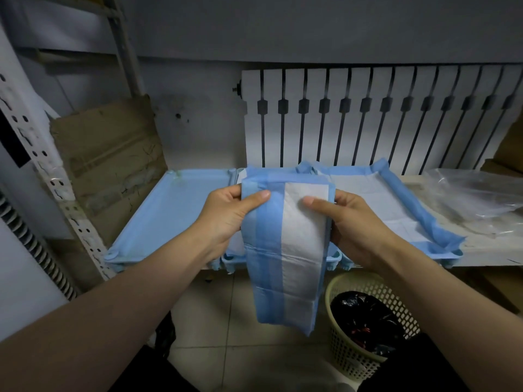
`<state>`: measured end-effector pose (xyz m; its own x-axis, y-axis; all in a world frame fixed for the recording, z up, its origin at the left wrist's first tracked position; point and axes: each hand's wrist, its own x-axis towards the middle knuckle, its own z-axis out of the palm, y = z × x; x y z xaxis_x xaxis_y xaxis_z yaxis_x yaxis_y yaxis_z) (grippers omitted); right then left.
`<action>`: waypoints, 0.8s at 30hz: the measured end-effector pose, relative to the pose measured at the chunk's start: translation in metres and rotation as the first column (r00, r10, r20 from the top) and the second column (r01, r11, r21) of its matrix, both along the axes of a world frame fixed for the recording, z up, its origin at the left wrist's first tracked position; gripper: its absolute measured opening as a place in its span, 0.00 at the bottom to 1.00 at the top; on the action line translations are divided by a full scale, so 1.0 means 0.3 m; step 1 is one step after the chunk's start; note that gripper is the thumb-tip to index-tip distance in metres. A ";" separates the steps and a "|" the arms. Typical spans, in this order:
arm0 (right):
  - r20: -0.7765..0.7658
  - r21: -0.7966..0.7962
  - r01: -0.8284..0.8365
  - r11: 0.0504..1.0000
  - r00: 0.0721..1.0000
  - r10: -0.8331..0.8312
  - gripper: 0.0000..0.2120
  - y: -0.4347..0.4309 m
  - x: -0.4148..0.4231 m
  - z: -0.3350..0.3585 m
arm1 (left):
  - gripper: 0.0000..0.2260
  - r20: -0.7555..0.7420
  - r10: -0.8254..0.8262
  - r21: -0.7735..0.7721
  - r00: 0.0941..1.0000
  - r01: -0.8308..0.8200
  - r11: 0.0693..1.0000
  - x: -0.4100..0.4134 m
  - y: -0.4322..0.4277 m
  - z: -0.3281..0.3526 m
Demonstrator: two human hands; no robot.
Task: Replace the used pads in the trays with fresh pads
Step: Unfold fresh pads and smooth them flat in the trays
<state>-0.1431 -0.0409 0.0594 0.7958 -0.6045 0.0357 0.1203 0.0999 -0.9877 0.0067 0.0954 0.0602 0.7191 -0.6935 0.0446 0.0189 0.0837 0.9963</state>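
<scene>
Nearest, on pale tiled floor: cream plastic lattice wastebasket, lined with a black bag. Above it, in the air before the shelf edge: folded blue-edged white absorbent pad, hanging lengthwise, lower end near the basket rim. Left hand gripping the pad's upper left blue edge, thumb on the front, fingers curled behind. Right hand pinching the upper right edge, thumb on the white face. Behind, at left: bare light-blue plastic tray. To its right: opened blue-bordered white pad lining a tray. Further right: crumpled clear plastic bag. Farthest: brown cardboard sheet at left, white ribbed radiator against the wall.
</scene>
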 end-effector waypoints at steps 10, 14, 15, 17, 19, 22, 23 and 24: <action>0.061 -0.062 0.098 0.993 0.994 -0.094 0.09 -0.001 0.008 0.005 | 0.12 -0.154 -0.099 0.002 0.983 0.100 0.995 -0.037 0.021 0.010; -0.001 -0.360 0.390 0.847 0.908 -0.419 0.17 -0.004 0.026 -0.021 | 0.13 -0.248 -0.025 -0.028 0.969 0.019 0.999 -0.048 0.013 0.010; 0.027 -0.420 0.463 0.781 0.866 -0.499 0.18 -0.001 0.027 -0.025 | 0.14 -0.268 -0.010 -0.028 0.963 0.003 1.000 -0.046 0.011 0.007; 0.116 -0.453 0.528 0.718 0.834 -0.540 0.16 0.010 0.026 -0.028 | 0.15 -0.331 -0.005 -0.037 0.944 -0.008 0.999 -0.047 0.007 0.003; 0.145 -0.472 0.454 0.756 0.886 -0.441 0.13 0.035 0.030 -0.030 | 0.17 -0.420 -0.046 -0.077 0.906 0.015 0.997 -0.056 0.001 -0.001; 0.017 -0.579 0.200 0.790 0.972 -0.233 0.24 0.089 0.057 -0.051 | 0.22 -0.499 -0.195 -0.149 0.844 0.138 0.979 -0.091 -0.019 -0.007; -0.037 -0.595 0.136 0.792 0.980 -0.196 0.29 0.103 0.071 -0.061 | 0.22 -0.497 -0.214 -0.165 0.841 0.150 0.975 -0.105 -0.029 -0.011; -0.070 -0.585 0.101 0.804 0.982 -0.174 0.32 0.113 0.085 -0.073 | 0.21 -0.489 -0.207 -0.178 0.848 0.135 0.975 -0.118 -0.038 -0.015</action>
<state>-0.1177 -0.0071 0.0374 0.7260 -0.6047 0.3275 -0.0278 -0.5016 -0.8646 -0.0287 0.0840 0.0556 0.5384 -0.8210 -0.1899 0.5386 0.1620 0.8269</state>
